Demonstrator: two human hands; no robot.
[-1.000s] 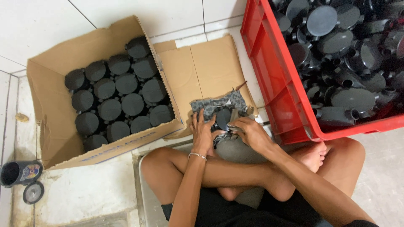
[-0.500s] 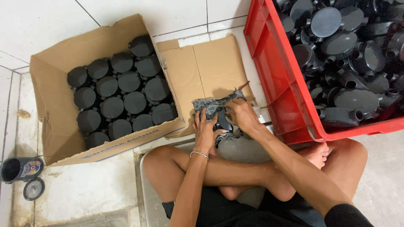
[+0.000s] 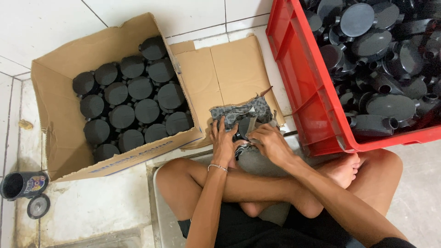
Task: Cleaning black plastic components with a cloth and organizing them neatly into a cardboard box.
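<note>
The small black part sits mostly hidden under the left hand and right hand; its shape is hard to tell; the red crate is cut off by the top and right edges; the dark cup touches the left edge.

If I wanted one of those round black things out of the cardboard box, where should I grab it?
Probably from straight above, by the round edge. In the cardboard box the round black parts stand packed together with flat tops up, so only the tops show. One at the edge leaves fingers more room.
</note>
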